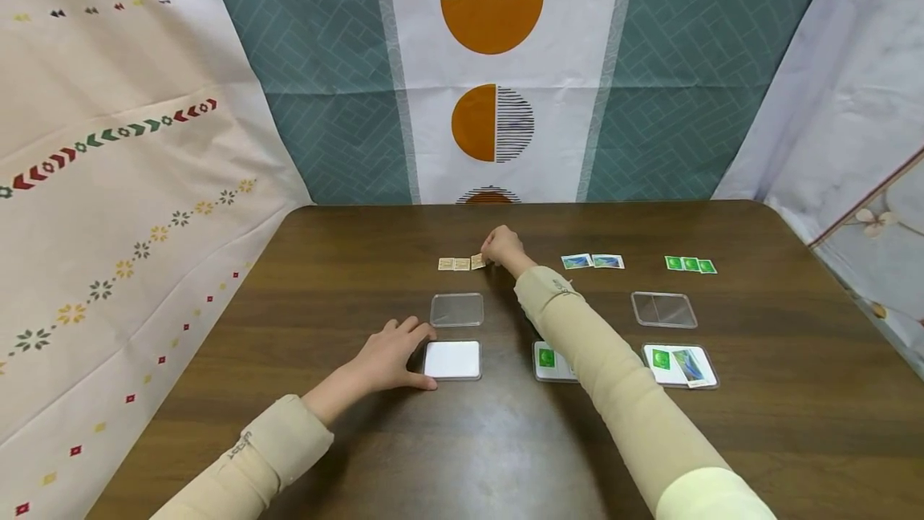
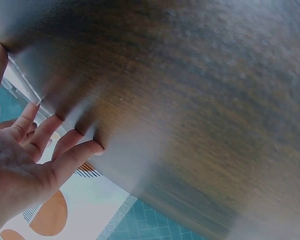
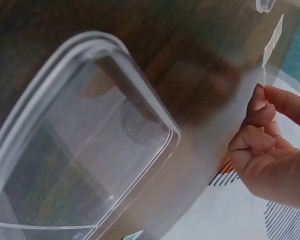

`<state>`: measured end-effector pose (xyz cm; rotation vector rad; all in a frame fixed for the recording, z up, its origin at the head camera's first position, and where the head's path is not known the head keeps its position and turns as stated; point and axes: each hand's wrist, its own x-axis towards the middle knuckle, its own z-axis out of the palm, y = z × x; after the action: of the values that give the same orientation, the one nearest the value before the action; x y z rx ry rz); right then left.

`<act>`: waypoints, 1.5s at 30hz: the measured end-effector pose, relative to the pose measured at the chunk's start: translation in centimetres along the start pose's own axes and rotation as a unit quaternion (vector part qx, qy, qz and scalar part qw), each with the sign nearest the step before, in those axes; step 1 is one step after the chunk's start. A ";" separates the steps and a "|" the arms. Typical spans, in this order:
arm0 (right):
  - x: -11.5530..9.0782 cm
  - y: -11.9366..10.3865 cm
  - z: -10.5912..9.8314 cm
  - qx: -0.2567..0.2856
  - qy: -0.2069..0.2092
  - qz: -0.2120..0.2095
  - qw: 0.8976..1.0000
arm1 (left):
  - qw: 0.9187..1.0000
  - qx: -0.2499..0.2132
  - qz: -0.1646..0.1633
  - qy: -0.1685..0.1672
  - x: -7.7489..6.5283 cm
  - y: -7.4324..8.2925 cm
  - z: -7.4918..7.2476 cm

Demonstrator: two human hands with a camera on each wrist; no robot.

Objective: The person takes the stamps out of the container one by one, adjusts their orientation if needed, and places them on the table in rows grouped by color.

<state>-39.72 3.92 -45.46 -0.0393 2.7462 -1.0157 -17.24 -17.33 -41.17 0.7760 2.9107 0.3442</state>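
Note:
My right hand (image 1: 503, 249) pinches the edge of a small tan stamp (image 1: 478, 262) between thumb and index finger; in the right wrist view that stamp (image 3: 264, 75) is seen nearly edge-on. Two more tan stamps (image 1: 454, 264) lie in line to its left. My left hand (image 1: 393, 355) rests with spread fingers at the left side of a clear case holding a white card (image 1: 462, 363). Its thumb and index finger are at that case's near and far left corners, and the other fingertips (image 2: 97, 146) touch the table.
Behind the white-card case lies a clear lid (image 1: 457, 310); another lid (image 1: 664, 310) is at right. Blue-green picture stamps (image 1: 608, 262) and green stamps (image 1: 690, 265) lie farther back. Two cases (image 1: 546, 371) (image 1: 681, 366) hold stamps on white cards, the middle one partly under my right sleeve.

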 end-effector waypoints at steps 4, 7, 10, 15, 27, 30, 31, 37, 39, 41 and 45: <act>-7.2 -4.6 -3.5 -0.010 -0.016 0.036 0.999 | 1.000 0.000 0.003 -0.003 0.0 0.0 0.2; -6.1 -3.9 -2.9 -0.016 -0.017 0.041 0.999 | 1.000 -0.001 0.003 -0.005 0.0 0.0 0.3; -6.1 -4.0 -2.9 -0.019 -0.016 0.037 0.999 | 1.000 -0.003 0.002 -0.004 0.0 0.0 0.2; -6.3 -4.0 -2.8 -0.021 -0.017 0.031 0.999 | 1.000 -0.002 0.003 -0.002 -0.1 0.1 0.0; 1.7 0.9 1.2 -0.022 -0.013 -0.004 1.000 | 1.000 0.000 -0.004 -0.003 0.0 0.1 0.0; -0.7 -0.7 -0.2 -0.021 -0.023 0.001 1.000 | 1.000 0.001 -0.008 -0.005 0.0 0.1 -0.1; -2.4 -1.8 -1.1 -0.026 -0.028 0.010 0.999 | 1.000 0.001 -0.008 -0.005 0.0 0.1 -0.1; -7.6 -4.6 -3.9 -0.039 -0.023 0.008 0.999 | 1.000 0.004 0.000 -0.002 0.0 0.1 -0.1; -8.0 -4.6 -4.1 -0.038 -0.022 0.008 0.999 | 1.000 0.006 0.000 -0.001 0.0 0.1 -0.1; -7.6 -4.3 -4.0 -0.040 -0.022 0.010 0.999 | 1.000 0.005 0.000 0.000 0.0 0.1 -0.1; -6.9 -3.8 -3.8 -0.048 -0.022 0.024 0.998 | 1.000 0.003 0.001 -0.001 0.0 0.1 -0.2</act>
<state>-33.92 4.12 -38.84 -0.0095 2.7403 -0.8591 -17.27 -17.29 -40.95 0.7796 2.9114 0.3350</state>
